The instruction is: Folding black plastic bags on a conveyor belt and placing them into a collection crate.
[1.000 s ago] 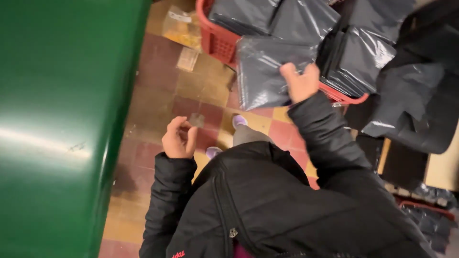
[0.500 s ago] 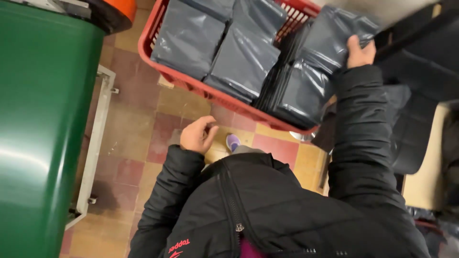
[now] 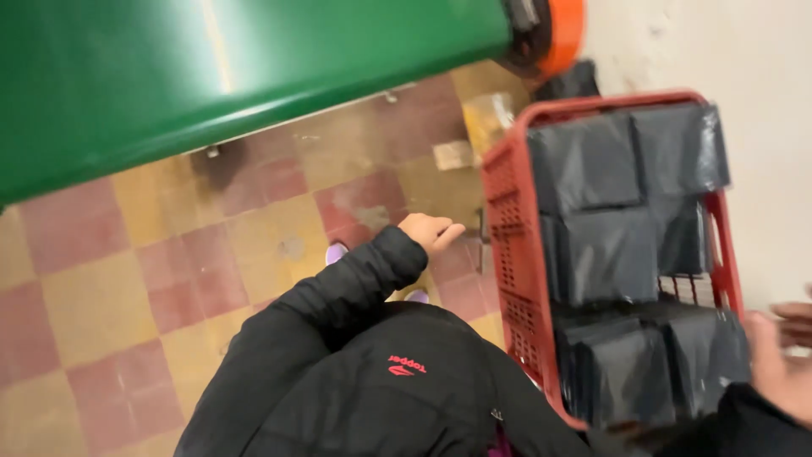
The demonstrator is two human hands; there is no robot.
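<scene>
Green bin: fills the upper left of the frame, a big glossy green body slanting down to the left, with a bright streak of reflected light on it.
Floor: worn checked tiles in dull red and yellow, running from the lower left up to the middle.
Jacket: black padded coat in the lower middle, with a small red mark on the chest; the left sleeve reaches up towards the centre.
Shoes: two pale purple toe tips peeping out beside the sleeve, on the tiles.
Left hand: centre of the frame, just left of the basket's rim and not touching it; fingers curled loosely inward, holding nothing that can be seen.
Scraps: a yellowish wrapper and a bit of brown card lying on the floor above the left hand, near the basket's top corner.
Orange lid: rounded orange part at the top, right of the green bin.
Red basket: plastic mesh crate in the right half, standing on the floor against a pale wall.
Black bags: flat dark grey-black plastic parcels packed inside the basket, filling most of it.
Right hand: lower right edge, blurred, just beside the lowest bags at the basket's right rim; whether it grips anything I cannot tell.
</scene>
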